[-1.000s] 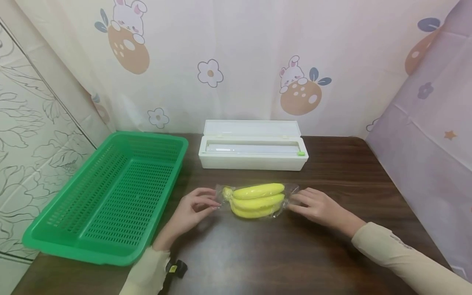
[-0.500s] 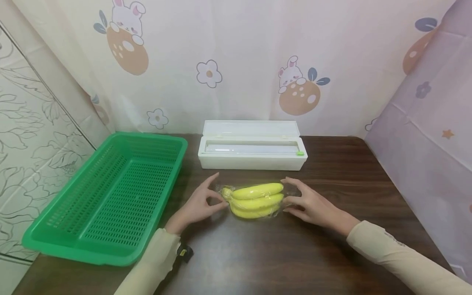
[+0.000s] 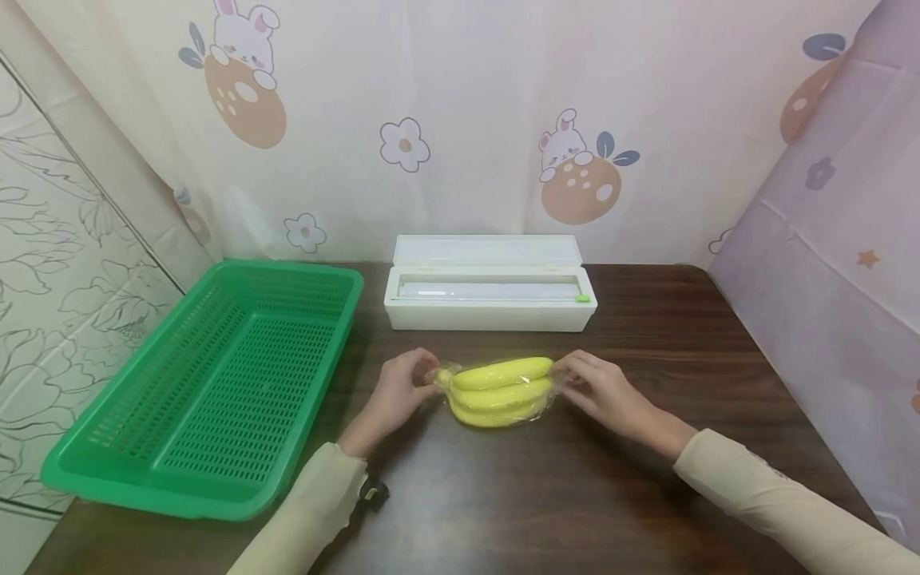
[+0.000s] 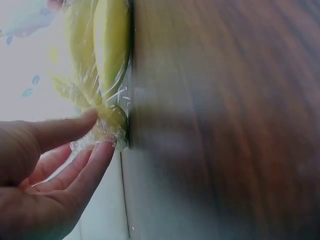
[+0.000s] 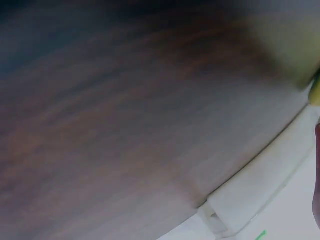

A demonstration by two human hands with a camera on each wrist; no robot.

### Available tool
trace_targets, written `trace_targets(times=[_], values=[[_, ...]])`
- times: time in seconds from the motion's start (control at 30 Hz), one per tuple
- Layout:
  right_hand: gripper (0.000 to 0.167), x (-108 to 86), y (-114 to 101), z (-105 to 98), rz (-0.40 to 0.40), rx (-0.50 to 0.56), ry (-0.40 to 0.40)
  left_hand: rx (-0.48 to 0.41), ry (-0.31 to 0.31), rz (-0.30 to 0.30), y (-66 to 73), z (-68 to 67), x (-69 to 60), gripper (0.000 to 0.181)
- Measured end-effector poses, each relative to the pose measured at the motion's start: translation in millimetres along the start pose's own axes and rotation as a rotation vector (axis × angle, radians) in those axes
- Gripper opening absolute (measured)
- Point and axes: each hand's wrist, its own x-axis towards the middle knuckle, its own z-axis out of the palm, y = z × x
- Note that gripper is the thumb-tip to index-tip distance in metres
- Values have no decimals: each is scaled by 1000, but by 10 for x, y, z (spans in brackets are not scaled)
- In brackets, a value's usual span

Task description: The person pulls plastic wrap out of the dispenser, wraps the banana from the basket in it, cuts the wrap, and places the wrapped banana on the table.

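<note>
A bunch of yellow bananas (image 3: 499, 395) lies on the dark wooden table, covered in clear plastic wrap (image 3: 541, 406). The stem end points left. My left hand (image 3: 394, 395) is at that end; in the left wrist view its thumb and fingers (image 4: 80, 172) pinch the loose wrap around the stem. At the banana tips, my right hand (image 3: 607, 395) has its thumb and fingers bent round the wrap's other end. Only a finger edge (image 5: 317, 175) and a bit of banana (image 5: 315, 94) show in the right wrist view, so the right grip is mostly hidden there.
Behind the bananas stands a white cling film dispenser (image 3: 489, 318), its lid raised, with a roll inside and a green slider (image 3: 583, 299) at its right. A green perforated basket (image 3: 309, 415) stands on the left. A patterned curtain (image 3: 474, 96) hangs behind the table.
Both hands have come in closer around the wrapped bananas. The left fingers spread, then closed at the stem end; the right fingers drew together at the tips. The bananas stay in place.
</note>
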Motion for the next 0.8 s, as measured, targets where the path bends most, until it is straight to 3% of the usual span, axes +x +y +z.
trace_targets(times=[0.17, 0.33, 0.53, 0.63, 0.8], values=[[41, 22, -14, -21, 33, 1, -39, 23, 17, 10, 19, 9, 6, 20], [29, -4, 25, -22, 18, -19, -64, 37, -6, 45, -26, -16, 34, 9], [25, -18, 18, 9, 76, -6, -107, 36, -14, 0, -40, -19, 48, 4], [20, 0, 1, 4, 181, 25, -149, 27, -1, -30, -36, -2, 44, 7], [10, 70, -49, -52, 465, 182, -223, -83, -12, -145, -20, 31, 29, 5]])
